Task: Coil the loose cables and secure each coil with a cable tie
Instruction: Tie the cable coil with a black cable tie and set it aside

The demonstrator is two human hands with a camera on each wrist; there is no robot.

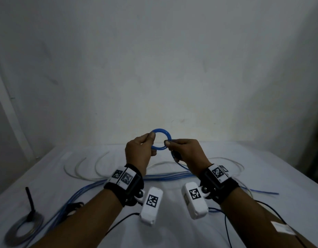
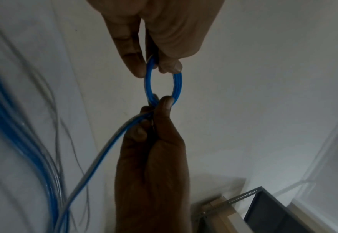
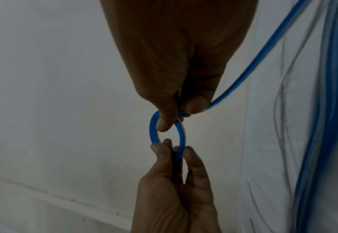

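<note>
A small blue cable coil [image 1: 161, 139] of several turns is held in the air above the tabletop [image 1: 172, 230], between both hands. The left hand [image 1: 138, 153] pinches the coil's left side between thumb and fingers; the right hand [image 1: 187, 154] pinches its right side, where the free blue cable [image 1: 181, 166] drops away to the loose blue cables [image 1: 165, 176] lying below the coil. The cable looks light, thin and springy, so the turns would likely spring apart if released; pinching across all turns at once seems the safest hold. Further left of the coil, on the tabletop, lies a tied grey coil [image 1: 23, 228].
</note>
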